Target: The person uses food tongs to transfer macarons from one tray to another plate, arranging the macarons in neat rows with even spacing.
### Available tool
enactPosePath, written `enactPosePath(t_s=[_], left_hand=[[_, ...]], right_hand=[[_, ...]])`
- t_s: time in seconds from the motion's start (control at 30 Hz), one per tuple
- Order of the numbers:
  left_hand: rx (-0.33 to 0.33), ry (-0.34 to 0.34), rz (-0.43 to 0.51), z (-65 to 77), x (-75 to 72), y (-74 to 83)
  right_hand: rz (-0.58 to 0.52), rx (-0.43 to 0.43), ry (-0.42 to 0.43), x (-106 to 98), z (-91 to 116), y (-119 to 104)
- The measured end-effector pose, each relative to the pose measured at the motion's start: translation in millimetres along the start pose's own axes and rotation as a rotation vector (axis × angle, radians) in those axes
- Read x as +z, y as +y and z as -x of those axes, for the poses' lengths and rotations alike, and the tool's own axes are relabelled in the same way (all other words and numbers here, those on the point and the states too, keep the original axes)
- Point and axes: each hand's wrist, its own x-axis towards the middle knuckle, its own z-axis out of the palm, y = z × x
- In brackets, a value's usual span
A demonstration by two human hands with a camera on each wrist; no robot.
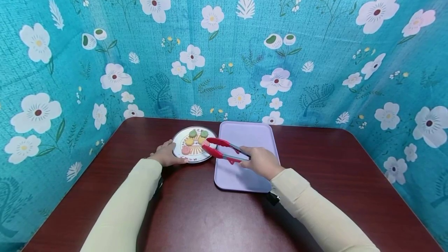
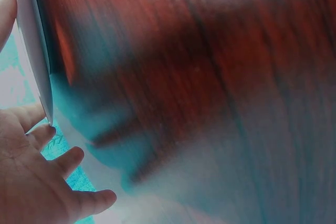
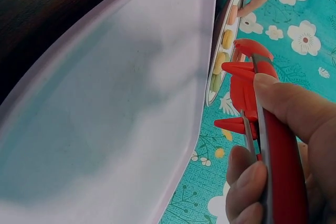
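Note:
My left hand (image 1: 167, 154) grips the left rim of a round white plate (image 1: 178, 138), with thumb and fingers at its edge. On the plate lie green macarons (image 1: 193, 133), yellow macarons (image 1: 189, 141) and a pink macaron (image 1: 186, 150). My right hand (image 1: 261, 161) holds red-and-silver tongs (image 3: 281, 150) by the handles, the red tips reaching over the plate's right side. Another pink macaron (image 1: 205, 143) shows between those tips. In the left wrist view, the plate's edge (image 2: 39, 61) runs between thumb and fingers of the left hand (image 2: 31, 166).
A lilac rectangular tray (image 1: 245, 178) lies right beside the plate, under the right hand and tongs. Both rest on a dark red-brown wooden table (image 1: 196, 209). A blue floral curtain (image 1: 224, 49) hangs behind and along the sides.

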Motion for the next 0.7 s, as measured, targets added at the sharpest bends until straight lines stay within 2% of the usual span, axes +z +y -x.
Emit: enactPosePath(t_s=[0.2,0.7], left_hand=[[0.001,-0.006,0.013,0.5,-0.1,-0.8],[-0.001,0.002,0.005,-1.9,1.8,-1.7]], right_hand=[[-0.010,0.008,-0.015,-0.7,-1.5,-2.2],[0.012,-0.037,-0.011,2.5,-4.6,-5.8]])
